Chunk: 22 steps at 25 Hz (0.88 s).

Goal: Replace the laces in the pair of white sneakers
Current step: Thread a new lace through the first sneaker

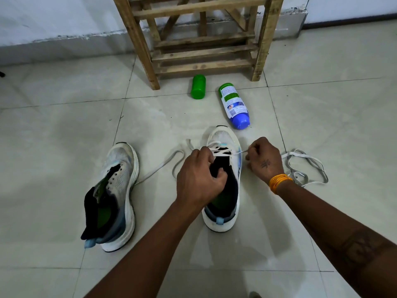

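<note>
Head camera looks steeply down, close over floor [64,130]

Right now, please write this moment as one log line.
stage: lacing right sneaker, lower eyelets crossed | left hand: grips tongue | right hand: pinches lace | left sneaker: unlaced | spare lace: on floor

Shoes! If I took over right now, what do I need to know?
Left hand grips the tongue of the right shoe. Right hand pinches the lace coming out of an eyelet.
Done: the lace crosses the right shoe's front eyelets.
Left: lace the rest of that shoe, then the left shoe, which has no lace. A loose lace lies on the floor by the right wrist.
</note>
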Tool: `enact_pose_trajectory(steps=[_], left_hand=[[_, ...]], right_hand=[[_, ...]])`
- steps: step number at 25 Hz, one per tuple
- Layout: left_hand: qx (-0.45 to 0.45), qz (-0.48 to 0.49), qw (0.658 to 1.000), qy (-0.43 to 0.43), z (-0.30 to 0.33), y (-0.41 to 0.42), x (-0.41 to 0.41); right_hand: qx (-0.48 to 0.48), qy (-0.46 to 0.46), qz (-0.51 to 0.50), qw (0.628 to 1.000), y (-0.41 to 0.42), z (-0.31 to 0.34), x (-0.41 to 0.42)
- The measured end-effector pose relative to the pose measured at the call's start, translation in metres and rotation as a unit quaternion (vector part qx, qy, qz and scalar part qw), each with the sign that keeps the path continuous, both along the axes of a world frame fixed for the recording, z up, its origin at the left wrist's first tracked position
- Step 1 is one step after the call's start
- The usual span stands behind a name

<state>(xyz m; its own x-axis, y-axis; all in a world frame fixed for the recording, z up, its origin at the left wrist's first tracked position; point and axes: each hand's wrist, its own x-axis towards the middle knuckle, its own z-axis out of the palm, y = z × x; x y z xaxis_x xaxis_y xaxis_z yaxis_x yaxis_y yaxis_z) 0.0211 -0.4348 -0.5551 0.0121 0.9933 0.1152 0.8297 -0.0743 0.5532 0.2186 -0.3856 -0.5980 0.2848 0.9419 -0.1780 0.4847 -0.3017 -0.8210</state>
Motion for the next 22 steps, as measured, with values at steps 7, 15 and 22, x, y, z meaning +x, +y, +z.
enact_pose_trajectory(steps=[7,15,22], left_hand=[[0.046,0.067,0.994,-0.067,-0.017,-0.016,-0.010],[0.027,0.110,0.989,-0.090,-0.021,-0.011,-0.020],[0.046,0.098,0.990,-0.091,-0.028,-0.004,-0.019]], right_hand=[[0.046,-0.301,0.034,0.952,-0.001,0.000,0.020],[0.037,-0.360,0.097,0.927,0.014,0.012,0.037],[0.084,-0.392,0.268,0.876,0.010,0.012,-0.021]])
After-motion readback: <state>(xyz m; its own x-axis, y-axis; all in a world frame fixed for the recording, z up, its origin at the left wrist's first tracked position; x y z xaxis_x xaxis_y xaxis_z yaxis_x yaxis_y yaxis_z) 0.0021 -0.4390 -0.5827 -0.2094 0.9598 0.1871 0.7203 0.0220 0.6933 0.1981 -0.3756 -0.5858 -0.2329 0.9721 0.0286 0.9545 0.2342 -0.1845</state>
